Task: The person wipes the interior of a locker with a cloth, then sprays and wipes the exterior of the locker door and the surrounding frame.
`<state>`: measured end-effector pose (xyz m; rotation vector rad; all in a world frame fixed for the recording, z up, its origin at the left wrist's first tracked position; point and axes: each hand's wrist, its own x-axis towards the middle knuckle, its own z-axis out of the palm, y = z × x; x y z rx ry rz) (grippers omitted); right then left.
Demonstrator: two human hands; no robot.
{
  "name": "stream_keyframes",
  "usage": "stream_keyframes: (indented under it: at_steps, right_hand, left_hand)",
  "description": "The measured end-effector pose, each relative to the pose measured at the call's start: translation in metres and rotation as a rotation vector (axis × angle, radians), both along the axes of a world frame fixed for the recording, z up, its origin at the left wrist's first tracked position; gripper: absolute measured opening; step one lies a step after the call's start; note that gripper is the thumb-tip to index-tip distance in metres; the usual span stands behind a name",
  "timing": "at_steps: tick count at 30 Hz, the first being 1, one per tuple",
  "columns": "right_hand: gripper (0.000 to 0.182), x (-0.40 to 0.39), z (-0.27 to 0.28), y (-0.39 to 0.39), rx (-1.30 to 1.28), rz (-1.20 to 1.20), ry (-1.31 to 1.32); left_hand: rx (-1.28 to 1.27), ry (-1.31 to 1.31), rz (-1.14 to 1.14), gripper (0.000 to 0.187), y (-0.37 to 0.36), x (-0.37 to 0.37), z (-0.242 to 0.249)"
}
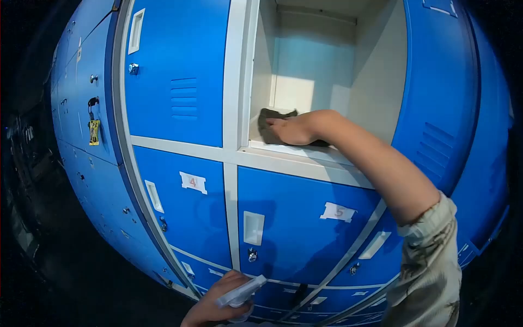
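My right hand (297, 129) reaches into an open locker compartment (316, 60) and presses a dark green cloth (267, 121) onto its floor, near the left front corner. The fingertips are partly hidden in the cloth's folds. Low in the view, my left hand (220, 300) is wrapped around what looks like a spray bottle (241, 290) with a white top. Most of the bottle's body is hidden below that top and by the fingers.
The compartment's blue door (441, 103) stands swung open on the right. Shut blue locker doors (180, 49) with handles and locks surround it; paper labels (338, 212) mark some. A yellow key tag (94, 132) hangs from a lock at left.
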<state>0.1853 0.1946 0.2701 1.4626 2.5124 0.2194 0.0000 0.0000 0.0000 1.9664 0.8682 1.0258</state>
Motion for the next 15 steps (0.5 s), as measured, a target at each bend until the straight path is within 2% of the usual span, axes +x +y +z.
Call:
stream_keyframes:
  at_steps: [2,4,6,9,10,15]
  right_hand:
    - [0.059,0.003,0.01,-0.034,0.021,-0.175,0.001]
    - [0.057,0.013,0.023,-0.075,-0.035,-0.421,-0.035]
    - [0.052,0.028,0.025,-0.072,0.065,-0.501,-0.183]
    - [0.04,0.056,0.022,-0.048,0.19,-0.538,-0.27]
    - [0.037,0.055,0.022,-0.043,0.155,-0.557,-0.304]
    - [0.038,0.028,0.02,-0.024,0.171,-0.577,-0.165]
  left_hand:
    - [0.017,0.027,-0.039,0.039,0.0,-0.003,0.012]
    - [0.039,-0.027,-0.047,0.04,-0.005,0.022,-0.001]
    - [0.08,-0.002,-0.07,0.041,-0.001,0.013,-0.002]
    - [0.08,0.004,-0.049,0.043,-0.002,0.011,-0.006]
    - [0.087,0.016,-0.043,0.044,-0.003,0.01,-0.006]
    - [0.064,0.009,0.007,0.048,-0.008,-0.003,-0.015]
